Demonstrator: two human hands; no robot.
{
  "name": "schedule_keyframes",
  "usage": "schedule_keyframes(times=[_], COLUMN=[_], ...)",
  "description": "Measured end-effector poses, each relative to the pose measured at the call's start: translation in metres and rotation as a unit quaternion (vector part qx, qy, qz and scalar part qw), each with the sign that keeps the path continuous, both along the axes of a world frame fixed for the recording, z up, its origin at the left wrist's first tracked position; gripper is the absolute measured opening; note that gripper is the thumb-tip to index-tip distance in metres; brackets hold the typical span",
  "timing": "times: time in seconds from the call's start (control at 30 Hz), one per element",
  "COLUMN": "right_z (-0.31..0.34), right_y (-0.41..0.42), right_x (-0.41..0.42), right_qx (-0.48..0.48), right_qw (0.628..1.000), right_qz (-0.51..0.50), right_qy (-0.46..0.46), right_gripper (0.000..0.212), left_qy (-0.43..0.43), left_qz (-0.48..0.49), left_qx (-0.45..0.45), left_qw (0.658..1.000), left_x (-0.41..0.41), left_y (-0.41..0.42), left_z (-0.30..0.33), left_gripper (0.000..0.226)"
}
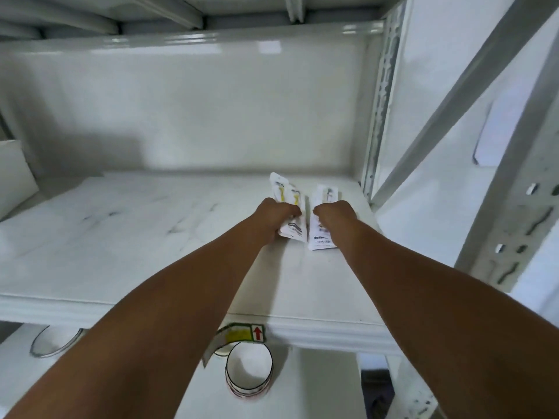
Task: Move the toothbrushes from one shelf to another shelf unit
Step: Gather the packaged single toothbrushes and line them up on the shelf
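Two small stacks of toothbrushes in white wrappers lie side by side on a white shelf (pixel 127 237), toward its right end. The left stack of toothbrushes (pixel 286 193) shows yellow handles through the wrappers. My left hand (pixel 272 214) is closed over its middle. The right stack of toothbrushes (pixel 325 193) shows darker handles, and my right hand (pixel 335 214) is closed over it. Both stacks rest on the shelf surface, with printed wrapper ends sticking out below my fists.
A grey perforated upright (pixel 382 95) and diagonal brace (pixel 447 95) bound the shelf on the right. A white box (pixel 15 176) stands at the far left. Below the shelf's front edge are a white cup (pixel 249 373), a loose label strip (pixel 239 334) and a clear ring (pixel 57 343).
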State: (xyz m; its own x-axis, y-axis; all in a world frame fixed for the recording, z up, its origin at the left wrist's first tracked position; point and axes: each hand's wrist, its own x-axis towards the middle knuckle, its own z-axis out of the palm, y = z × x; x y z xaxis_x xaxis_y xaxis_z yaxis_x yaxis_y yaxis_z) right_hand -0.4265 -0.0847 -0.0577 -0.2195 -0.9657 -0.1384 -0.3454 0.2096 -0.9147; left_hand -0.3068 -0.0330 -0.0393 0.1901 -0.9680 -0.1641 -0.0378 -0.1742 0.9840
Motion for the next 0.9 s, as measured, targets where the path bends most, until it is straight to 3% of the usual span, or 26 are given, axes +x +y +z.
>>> schedule_keyframes(times=[0.07, 0.2, 0.27, 0.47, 0.63, 0.9], right_z=[0.002, 0.013, 0.013, 0.012, 0.014, 0.028], right_y=[0.002, 0.018, 0.030, 0.054, 0.078, 0.127], right_x=[0.003, 0.013, 0.019, 0.029, 0.018, 0.006], right_qx=[-0.010, -0.006, 0.004, 0.027, 0.003, -0.038], right_qw=[1.000, 0.997, 0.995, 0.990, 0.988, 0.984], right_qz=[-0.024, -0.080, -0.089, -0.137, -0.155, -0.174], right_qy=[0.011, -0.010, 0.047, 0.032, 0.018, 0.001], right_gripper=[0.019, 0.018, 0.019, 0.017, 0.015, 0.014], left_qy=[-0.002, 0.012, 0.025, 0.027, 0.094, 0.160], left_qz=[-0.021, -0.072, -0.103, -0.151, -0.185, -0.235], left_qx=[-0.005, -0.007, 0.005, 0.019, 0.022, 0.021], left_qw=[1.000, 0.997, 0.994, 0.988, 0.978, 0.959], left_x=[0.006, 0.018, 0.024, 0.031, 0.029, 0.019], left_y=[-0.015, -0.028, -0.031, -0.029, -0.005, 0.024], left_z=[-0.003, -0.008, -0.013, -0.021, -0.011, -0.008], left_gripper=[0.053, 0.030, 0.028, 0.060, 0.009, 0.018])
